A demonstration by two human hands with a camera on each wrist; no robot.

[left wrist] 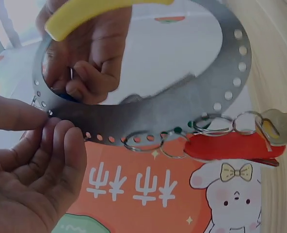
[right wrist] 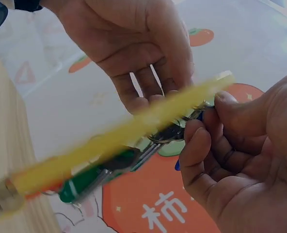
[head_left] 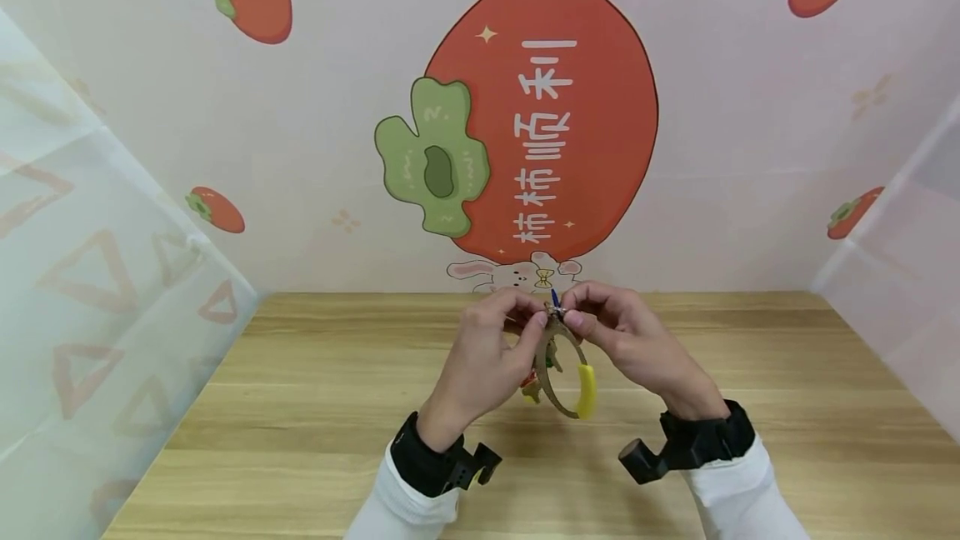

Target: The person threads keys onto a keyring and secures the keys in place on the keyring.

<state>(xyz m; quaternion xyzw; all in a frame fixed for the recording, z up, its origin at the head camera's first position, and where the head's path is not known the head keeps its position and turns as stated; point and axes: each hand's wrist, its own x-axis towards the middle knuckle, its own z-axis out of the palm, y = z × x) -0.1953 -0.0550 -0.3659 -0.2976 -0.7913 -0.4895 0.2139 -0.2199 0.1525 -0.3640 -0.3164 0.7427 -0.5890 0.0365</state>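
Note:
A flat oval metal key holder point(left wrist: 148, 116) with a row of holes along its edge and a yellow grip point(head_left: 587, 392) hangs between both hands above the table. My left hand point(head_left: 487, 357) pinches its rim by the holes. Beside it my right hand point(head_left: 637, 348) pinches a small metal ring at the same rim, with a blue tag point(head_left: 555, 298) sticking up there; the fingers partly hide the ring. From other holes hang key rings, with a red tag point(left wrist: 233, 145), a green tag point(right wrist: 85, 187) and a key point(left wrist: 279, 127).
Below the hands lies a wood-grain table point(head_left: 315, 440). A pale backdrop point(head_left: 720, 148) printed with persimmons and a rabbit stands behind it, with white side panels point(head_left: 97, 215) at left and right. Each wrist wears a black camera strap point(head_left: 423, 457).

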